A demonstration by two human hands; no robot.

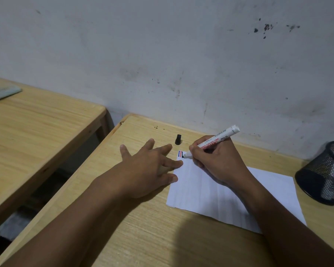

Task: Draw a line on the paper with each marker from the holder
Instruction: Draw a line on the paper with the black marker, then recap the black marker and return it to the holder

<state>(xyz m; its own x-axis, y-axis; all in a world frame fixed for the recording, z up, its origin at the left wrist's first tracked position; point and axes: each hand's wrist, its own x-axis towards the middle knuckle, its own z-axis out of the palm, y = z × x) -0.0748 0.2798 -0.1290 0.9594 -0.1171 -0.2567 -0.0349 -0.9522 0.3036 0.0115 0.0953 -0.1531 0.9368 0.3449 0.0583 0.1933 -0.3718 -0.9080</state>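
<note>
nearest the bottom of the frame my two forearms run up from the lower edge across the desk point(143, 228), the left one from lower left, the right one from lower right. the left hand point(148, 166) lies flat at centre frame with fingers spread, palm down on the wood, its fingertips point(178, 163) touching the left edge of the paper point(239, 199) to hold it in place. the paper lies right of centre, one corner reaching up toward the middle of the frame

the right hand point(214, 160) rests on the paper just right of the left hand, fingers pinched around the marker point(216, 140) in a writing grip. the marker's long axis runs diagonally: its tip points down and to the left, touching the paper's upper left corner, and its white tail points up and to the right toward the wall. right at the tip sit short blue and red lines point(180, 154), with a black mark beginning beside them. i judge the black stroke is under way, and the coming pull should run alongside those marks; the right hand is the one on it

just above the left fingertips stands the black cap point(178, 139), off the paper, nearer the left hand. at the right edge of the frame the mesh holder point(324, 182) stands with markers in it, well apart from the tip, on the right hand's side
</note>
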